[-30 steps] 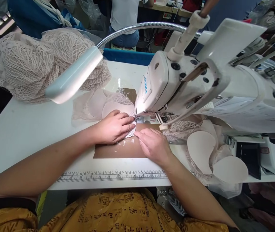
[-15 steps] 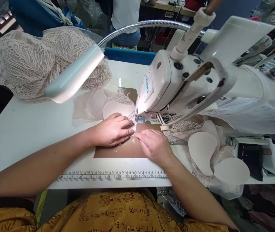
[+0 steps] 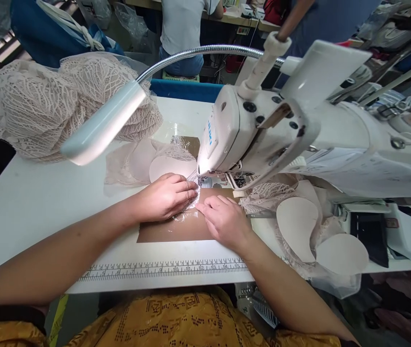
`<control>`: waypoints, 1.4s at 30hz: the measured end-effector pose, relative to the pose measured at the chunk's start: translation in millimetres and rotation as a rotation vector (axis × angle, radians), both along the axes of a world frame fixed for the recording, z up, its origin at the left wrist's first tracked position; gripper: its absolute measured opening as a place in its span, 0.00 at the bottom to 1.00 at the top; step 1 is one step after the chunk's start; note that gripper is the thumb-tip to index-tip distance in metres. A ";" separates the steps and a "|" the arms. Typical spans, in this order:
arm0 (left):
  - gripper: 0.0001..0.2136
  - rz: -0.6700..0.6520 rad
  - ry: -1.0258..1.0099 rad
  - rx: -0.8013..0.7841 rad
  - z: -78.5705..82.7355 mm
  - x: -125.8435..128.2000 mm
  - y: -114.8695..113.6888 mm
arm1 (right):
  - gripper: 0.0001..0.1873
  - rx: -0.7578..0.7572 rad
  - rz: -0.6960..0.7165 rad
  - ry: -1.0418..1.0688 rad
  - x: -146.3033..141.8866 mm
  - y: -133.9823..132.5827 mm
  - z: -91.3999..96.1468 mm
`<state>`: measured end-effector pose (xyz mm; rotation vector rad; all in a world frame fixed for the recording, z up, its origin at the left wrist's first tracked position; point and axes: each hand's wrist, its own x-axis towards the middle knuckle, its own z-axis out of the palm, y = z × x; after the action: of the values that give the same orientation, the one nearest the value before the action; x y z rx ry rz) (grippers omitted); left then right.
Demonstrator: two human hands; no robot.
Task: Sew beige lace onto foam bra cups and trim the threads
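A narrow strip of pale lace (image 3: 193,201) lies under the needle area of the white sewing machine (image 3: 220,127). My left hand (image 3: 165,196) rests flat on it, fingers stretched out toward the needle. Just right of the strip, my right hand (image 3: 225,217) is closed, with thumb and forefinger pinching the lace's near edge. Beneath both hands is a brown taped sheet (image 3: 176,232) on the table. Behind my left hand lie beige foam cups (image 3: 171,168) joined to sheer lace. The needle tip itself is too small to make out.
A large lace bundle (image 3: 39,106) sits at the back left, behind a lamp (image 3: 104,123) on a bendable neck. More foam cups (image 3: 297,226) with lace lie on the right. A printed ruler scale (image 3: 176,270) runs along the front edge. Another person (image 3: 181,29) sits beyond.
The view has shifted slightly, so the machine appears farther left. A little more of the lace strip shows between my hands, which keep nearly the same pose.
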<state>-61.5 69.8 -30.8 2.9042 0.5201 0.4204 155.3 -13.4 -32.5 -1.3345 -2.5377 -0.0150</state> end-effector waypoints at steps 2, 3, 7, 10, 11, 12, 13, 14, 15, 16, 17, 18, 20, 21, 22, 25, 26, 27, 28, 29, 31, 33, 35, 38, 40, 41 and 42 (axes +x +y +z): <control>0.16 0.045 0.017 0.005 0.8 2.8 0.0 | 0.13 -0.003 -0.007 -0.003 0.1 -0.3 0.0; 0.16 0.058 0.030 0.012 1.4 4.2 -0.4 | 0.13 -0.004 -0.013 -0.003 0.2 -0.4 -0.2; 0.16 0.078 0.062 0.025 4.8 7.4 -2.6 | 0.13 -0.012 -0.022 -0.009 0.4 -0.6 -0.4; 0.16 0.083 0.076 0.021 6.9 8.2 -3.7 | 0.14 -0.019 -0.027 -0.011 0.3 -0.2 0.6; 0.16 0.085 0.080 0.023 7.4 8.5 -3.9 | 0.14 -0.021 -0.030 -0.011 0.4 0.0 1.1; 0.16 0.087 0.082 0.027 7.9 8.8 -4.2 | 0.14 -0.024 -0.033 -0.011 0.5 0.1 1.5; 0.16 0.089 0.083 0.032 8.2 9.2 -4.5 | 0.14 -0.028 -0.035 -0.013 0.6 0.3 1.8; 0.16 0.090 0.083 0.036 8.4 9.8 -5.0 | 0.14 -0.033 -0.038 -0.015 0.8 0.4 2.0; 0.15 0.092 0.083 0.039 8.5 10.4 -5.7 | 0.13 -0.036 -0.041 -0.017 1.0 0.5 2.1; 0.15 0.095 0.083 0.041 8.5 11.1 -6.5 | 0.13 -0.037 -0.045 -0.019 1.3 0.6 2.0; 0.15 0.101 0.083 0.043 8.3 11.8 -7.4 | 0.13 -0.037 -0.049 -0.019 1.5 0.6 1.8; 0.15 0.107 0.084 0.045 7.9 12.5 -8.4 | 0.13 -0.035 -0.052 -0.020 1.8 0.7 1.5; 0.15 0.122 0.089 0.050 6.9 13.5 -10.2 | 0.13 -0.030 -0.052 -0.021 2.2 0.8 1.0; 0.15 0.129 0.090 0.054 6.4 13.7 -11.0 | 0.13 -0.030 -0.049 -0.022 2.4 0.9 0.7; 0.15 0.135 0.091 0.058 5.8 13.8 -11.4 | 0.12 -0.031 -0.046 -0.024 2.5 0.9 0.6; 0.16 0.137 0.091 0.057 4.4 13.4 -11.3 | 0.12 -0.029 -0.045 -0.027 2.5 1.1 0.7; 0.16 0.133 0.091 0.055 4.2 13.2 -10.7 | 0.12 -0.030 -0.047 -0.030 2.4 1.2 0.8; 0.16 0.130 0.092 0.053 4.0 12.9 -10.0 | 0.12 -0.032 -0.051 -0.033 2.2 1.3 0.9; 0.16 0.126 0.091 0.052 3.9 12.6 -9.1 | 0.12 -0.035 -0.055 -0.036 1.9 1.5 1.1; 0.16 0.121 0.089 0.053 3.9 12.3 -8.2 | 0.12 -0.041 -0.061 -0.039 1.6 1.8 1.3; 0.15 0.104 0.077 0.051 3.9 11.4 -6.2 | 0.13 -0.056 -0.079 -0.048 0.9 2.8 1.7; 0.14 0.073 0.062 0.043 4.0 10.0 -4.4 | 0.15 -0.078 -0.102 -0.064 0.1 4.1 2.3; 0.14 0.041 0.056 0.033 3.9 8.4 -2.9 | 0.16 -0.096 -0.129 -0.084 -0.9 5.7 3.0; 0.14 0.034 0.052 0.028 3.6 6.5 -0.9 | 0.17 -0.097 -0.171 -0.103 -2.3 7.9 3.4; 0.14 0.046 0.047 0.030 3.2 6.1 0.5 | 0.18 -0.077 -0.192 -0.109 -3.1 9.1 3.0; 0.14 0.049 0.045 0.032 3.1 6.1 1.3 | 0.18 -0.067 -0.200 -0.111 -3.4 9.7 2.6; 0.14 0.050 0.046 0.033 3.0 6.1 2.2 | 0.18 -0.058 -0.209 -0.112 -3.7 10.3 2.0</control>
<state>-55.4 72.0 -27.8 2.9440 0.5991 0.3730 151.6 -3.1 -30.5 -1.6600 -2.4929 -0.0595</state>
